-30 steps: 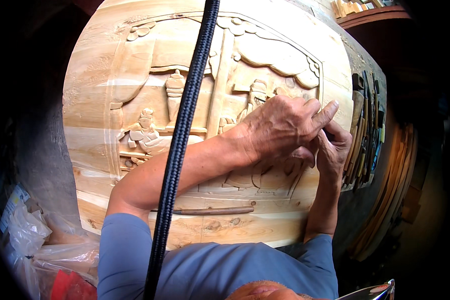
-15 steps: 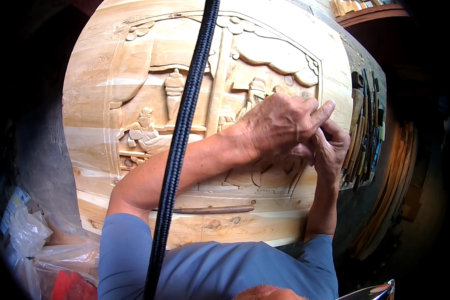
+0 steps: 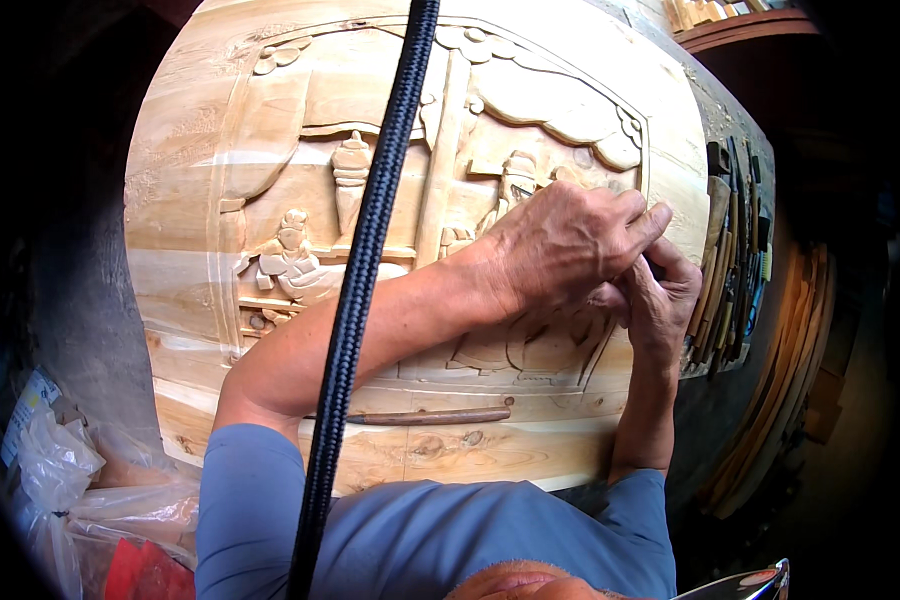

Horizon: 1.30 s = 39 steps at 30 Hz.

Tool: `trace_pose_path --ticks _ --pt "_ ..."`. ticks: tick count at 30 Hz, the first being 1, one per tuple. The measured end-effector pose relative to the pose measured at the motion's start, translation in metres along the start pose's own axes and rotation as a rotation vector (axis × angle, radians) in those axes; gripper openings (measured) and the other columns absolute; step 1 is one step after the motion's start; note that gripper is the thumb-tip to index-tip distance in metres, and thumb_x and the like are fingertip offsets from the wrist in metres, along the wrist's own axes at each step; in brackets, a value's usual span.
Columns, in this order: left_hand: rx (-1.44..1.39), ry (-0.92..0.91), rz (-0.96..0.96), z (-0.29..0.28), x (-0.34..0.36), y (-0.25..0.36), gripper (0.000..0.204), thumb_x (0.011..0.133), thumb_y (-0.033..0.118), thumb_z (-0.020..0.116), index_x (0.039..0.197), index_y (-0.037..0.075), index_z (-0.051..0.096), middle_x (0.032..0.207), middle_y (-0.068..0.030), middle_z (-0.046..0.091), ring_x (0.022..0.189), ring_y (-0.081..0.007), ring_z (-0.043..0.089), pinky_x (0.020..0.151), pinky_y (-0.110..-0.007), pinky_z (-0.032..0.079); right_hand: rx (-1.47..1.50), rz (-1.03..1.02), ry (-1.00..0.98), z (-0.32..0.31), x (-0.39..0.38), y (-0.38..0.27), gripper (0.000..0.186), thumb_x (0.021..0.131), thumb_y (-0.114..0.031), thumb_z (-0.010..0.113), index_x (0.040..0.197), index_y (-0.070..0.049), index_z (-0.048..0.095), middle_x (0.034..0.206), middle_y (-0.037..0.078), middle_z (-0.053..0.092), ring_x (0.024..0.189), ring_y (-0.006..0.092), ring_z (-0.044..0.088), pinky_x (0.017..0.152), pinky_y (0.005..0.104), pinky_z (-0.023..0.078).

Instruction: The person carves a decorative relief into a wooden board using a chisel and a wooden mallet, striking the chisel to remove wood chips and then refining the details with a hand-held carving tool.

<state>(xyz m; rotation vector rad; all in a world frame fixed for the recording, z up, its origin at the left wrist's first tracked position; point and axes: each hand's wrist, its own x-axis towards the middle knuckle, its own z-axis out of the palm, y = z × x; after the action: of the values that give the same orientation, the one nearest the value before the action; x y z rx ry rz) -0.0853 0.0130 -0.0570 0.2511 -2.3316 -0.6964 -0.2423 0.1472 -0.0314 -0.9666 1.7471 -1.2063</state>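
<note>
A pale wooden panel carved in relief with figures, drapery and a frame lies in front of me. My left hand reaches across to its right part, fingers closed and bent downward. Beside it, my right hand is closed too, its thumb and fingers meeting the left hand's. Whatever the two hands grip is hidden between and beneath them. Under my left forearm are a carved robe and lower figure parts, partly covered. A slim tool with a brown wooden handle rests along the panel's near side, apart from both hands.
Several carving tools lie in a row right of the panel. Long wooden strips stand farther right. A black braided cord crosses the view. Clear plastic bags and a red item sit at the lower left.
</note>
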Motion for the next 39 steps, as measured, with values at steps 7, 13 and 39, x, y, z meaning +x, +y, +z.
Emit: trace_pose_path --ticks 7,13,39 --pt "-0.050 0.002 0.005 0.002 0.001 -0.002 0.068 0.072 0.030 0.089 0.129 0.001 0.065 0.098 -0.0094 0.063 0.090 -0.0257 0.072 0.073 -0.035 0.063 0.090 -0.021 0.002 0.005 0.001 -0.001 0.020 0.106 -0.009 0.073 0.119 0.007 0.075 0.096 0.006 0.078 0.078 0.0062 0.070 0.066 0.0187 0.057" --pt "0.022 0.008 -0.026 0.005 0.001 -0.005 0.064 0.069 0.032 0.091 0.120 0.002 0.065 0.096 -0.0091 0.062 0.090 -0.0269 0.073 0.073 -0.037 0.064 0.109 -0.014 -0.031 0.006 0.004 -0.005 0.020 0.106 -0.006 0.071 0.121 0.007 0.075 0.100 0.008 0.080 0.089 0.0102 0.074 0.078 0.0229 0.061" --pt "-0.088 0.111 -0.008 -0.005 0.002 -0.002 0.057 0.066 0.021 0.092 0.113 0.005 0.063 0.094 -0.0081 0.064 0.088 -0.0274 0.073 0.073 -0.039 0.063 -0.002 -0.125 -0.045 0.014 0.010 -0.017 0.017 0.106 -0.005 0.072 0.114 0.009 0.076 0.095 0.006 0.077 0.084 0.0074 0.071 0.072 0.0211 0.060"
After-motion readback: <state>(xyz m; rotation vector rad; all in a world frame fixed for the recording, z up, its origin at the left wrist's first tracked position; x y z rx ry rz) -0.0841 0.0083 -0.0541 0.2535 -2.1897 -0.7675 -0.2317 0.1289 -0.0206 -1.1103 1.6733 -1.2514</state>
